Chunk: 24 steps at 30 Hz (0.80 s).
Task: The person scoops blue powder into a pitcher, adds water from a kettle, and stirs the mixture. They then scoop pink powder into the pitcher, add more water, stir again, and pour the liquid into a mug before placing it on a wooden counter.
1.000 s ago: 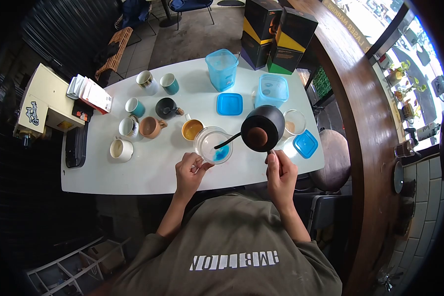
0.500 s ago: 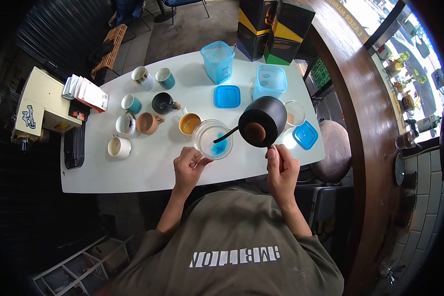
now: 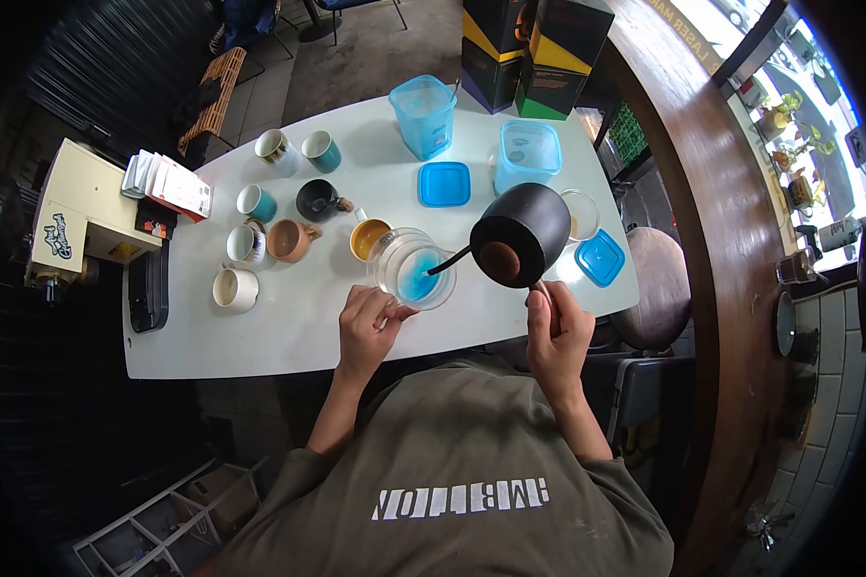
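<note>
My right hand [image 3: 560, 337] is closed around the handle of a black gooseneck kettle [image 3: 534, 223], held tilted so its thin spout reaches over a clear cup. Blue liquid or colour [image 3: 418, 277] lies at the bottom of this clear cup [image 3: 385, 264]. My left hand [image 3: 368, 322] pinches the near edge of the cup, though the exact grip is partly hidden by the fingers. Just beyond the cup stands a mug with a yellow-brown inside [image 3: 368, 238]. Another clear vessel [image 3: 579, 213] sits to the right of the kettle, partly hidden behind it.
Several mugs, including a brown one [image 3: 287, 240] and a black one [image 3: 318, 200], stand on the left of the white table [image 3: 289, 346]. Farther back are two blue tubs [image 3: 423, 120] and a blue lid [image 3: 444, 185]; another lid [image 3: 600, 258] lies right. Tall boxes [image 3: 563, 58] stand behind.
The blue patch in the clear cup has spread wider. My right hand and the kettle have shifted slightly right, with the spout still over the cup. My left hand stays nearly in place.
</note>
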Motion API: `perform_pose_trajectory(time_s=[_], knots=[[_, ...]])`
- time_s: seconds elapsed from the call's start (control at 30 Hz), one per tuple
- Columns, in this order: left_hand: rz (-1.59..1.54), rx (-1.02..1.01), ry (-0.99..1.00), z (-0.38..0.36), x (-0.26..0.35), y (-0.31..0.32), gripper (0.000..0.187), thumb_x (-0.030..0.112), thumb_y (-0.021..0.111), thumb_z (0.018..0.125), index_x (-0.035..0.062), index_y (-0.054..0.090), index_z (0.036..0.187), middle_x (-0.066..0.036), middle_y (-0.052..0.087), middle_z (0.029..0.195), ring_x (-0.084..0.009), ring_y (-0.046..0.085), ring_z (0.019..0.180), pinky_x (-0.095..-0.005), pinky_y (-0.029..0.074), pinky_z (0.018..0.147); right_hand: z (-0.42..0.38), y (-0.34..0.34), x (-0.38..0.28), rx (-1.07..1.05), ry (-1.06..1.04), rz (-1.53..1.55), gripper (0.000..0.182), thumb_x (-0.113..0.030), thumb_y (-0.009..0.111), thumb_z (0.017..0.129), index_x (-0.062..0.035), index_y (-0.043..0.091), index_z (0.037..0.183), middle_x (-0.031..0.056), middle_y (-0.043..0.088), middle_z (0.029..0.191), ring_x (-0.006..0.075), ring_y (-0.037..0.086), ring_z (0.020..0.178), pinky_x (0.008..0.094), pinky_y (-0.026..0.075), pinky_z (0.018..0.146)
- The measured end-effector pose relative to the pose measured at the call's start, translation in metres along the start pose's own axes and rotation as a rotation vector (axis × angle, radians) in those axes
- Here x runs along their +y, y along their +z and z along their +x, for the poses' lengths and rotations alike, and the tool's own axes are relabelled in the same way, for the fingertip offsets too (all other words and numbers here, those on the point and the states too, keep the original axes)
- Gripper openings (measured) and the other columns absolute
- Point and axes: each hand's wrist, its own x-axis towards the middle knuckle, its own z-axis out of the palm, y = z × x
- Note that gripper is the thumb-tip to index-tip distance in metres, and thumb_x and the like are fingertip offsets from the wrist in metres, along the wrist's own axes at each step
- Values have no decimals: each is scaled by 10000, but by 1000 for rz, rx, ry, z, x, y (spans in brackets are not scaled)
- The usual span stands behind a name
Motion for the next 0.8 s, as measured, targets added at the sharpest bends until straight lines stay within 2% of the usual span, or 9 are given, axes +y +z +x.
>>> perform_pose_trajectory(time_s=[0.5, 0.8], knots=[[26, 11, -12, 2, -5, -2, 309, -25, 808, 649, 57, 517, 713, -22, 450, 610, -212, 439, 613, -355, 392, 569, 2, 2, -2, 40, -6, -10, 105, -91, 614, 925, 12, 613, 904, 25, 454, 528, 62, 388, 441, 246, 308, 445], [25, 9, -35, 5, -7, -3, 301, -30, 805, 649, 53, 530, 738, -18, 475, 613, -209, 448, 617, -353, 397, 567, 2, 4, 1, -20, 32, -3, 181, -133, 592, 954, 41, 621, 914, 5, 504, 577, 36, 427, 497, 220, 327, 474]])
